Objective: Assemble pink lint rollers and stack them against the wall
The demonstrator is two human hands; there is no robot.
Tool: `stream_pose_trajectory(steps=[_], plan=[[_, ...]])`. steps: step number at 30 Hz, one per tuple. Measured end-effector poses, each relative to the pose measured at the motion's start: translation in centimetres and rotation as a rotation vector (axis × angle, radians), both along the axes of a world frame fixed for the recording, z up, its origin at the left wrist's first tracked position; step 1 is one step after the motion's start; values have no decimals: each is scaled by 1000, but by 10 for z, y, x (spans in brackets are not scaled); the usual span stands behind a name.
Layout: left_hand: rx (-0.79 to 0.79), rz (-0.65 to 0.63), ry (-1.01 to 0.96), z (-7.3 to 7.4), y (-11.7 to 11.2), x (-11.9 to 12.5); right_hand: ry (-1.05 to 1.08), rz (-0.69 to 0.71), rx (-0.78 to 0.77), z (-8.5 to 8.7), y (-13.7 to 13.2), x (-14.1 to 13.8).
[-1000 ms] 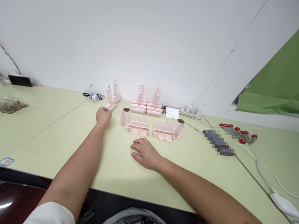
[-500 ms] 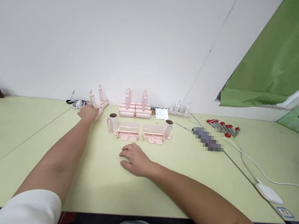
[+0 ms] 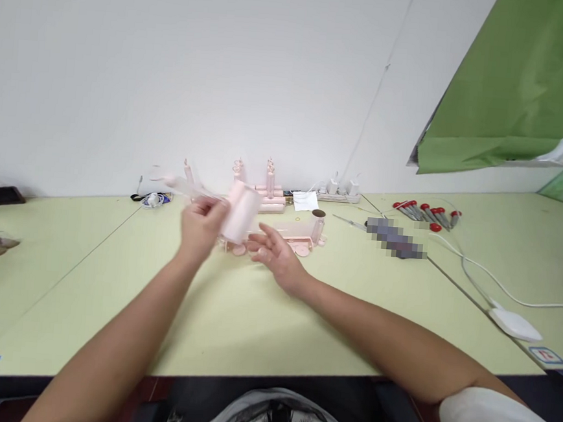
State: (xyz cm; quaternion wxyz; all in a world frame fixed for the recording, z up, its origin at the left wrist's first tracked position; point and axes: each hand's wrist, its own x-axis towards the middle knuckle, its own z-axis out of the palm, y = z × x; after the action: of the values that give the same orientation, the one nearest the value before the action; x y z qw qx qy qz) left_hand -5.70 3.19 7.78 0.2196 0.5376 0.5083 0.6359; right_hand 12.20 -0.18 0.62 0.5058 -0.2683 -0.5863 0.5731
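The person's left hand [image 3: 201,227] is closing on a pale pink piece [image 3: 242,212], pinching it along its left side between thumb and fingers and holding it tilted above the pale green table [image 3: 214,326]. A paler, blurred part [image 3: 183,187] is stretching out to the far left of this hand; whether it is joining the pink piece is not showing clearly.

The right hand [image 3: 277,259] is hovering just to the right and nearer, palm facing left, fingers spreading and gripping nothing. Whether its fingertips are touching the pink piece cannot be told.

Beyond the right hand, a pink tray [image 3: 301,242] is lying beside an upright tube [image 3: 317,223] with a dark top. Farther back, pink bottles [image 3: 270,183] are standing near the wall, and a white sheet [image 3: 305,201] is lying to their right. Red-ended tools [image 3: 427,213] are lying at the far right.
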Motion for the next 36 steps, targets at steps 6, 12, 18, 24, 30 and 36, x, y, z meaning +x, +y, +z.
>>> stream_pose_trajectory(steps=[6, 12, 18, 24, 30, 36], plan=[[-39, -343, -142, -28, -23, 68, 49, -214, -9, 17, 5, 52], [37, -144, -577, -34, -12, 45, -545, -174, 315, 26, 12, 117], [-81, -144, -599, -51, -7, 41, -1202, -141, 519, 23, 7, 121], [-149, -262, -424, -58, -17, 49, -1366, -106, 478, 12, 9, 111], [-116, -316, -338, -60, -23, 52, -1096, -312, 468, 8, 6, 105], [-77, -527, -214, -62, -35, 64, -290, -38, 127, 8, -17, 76]])
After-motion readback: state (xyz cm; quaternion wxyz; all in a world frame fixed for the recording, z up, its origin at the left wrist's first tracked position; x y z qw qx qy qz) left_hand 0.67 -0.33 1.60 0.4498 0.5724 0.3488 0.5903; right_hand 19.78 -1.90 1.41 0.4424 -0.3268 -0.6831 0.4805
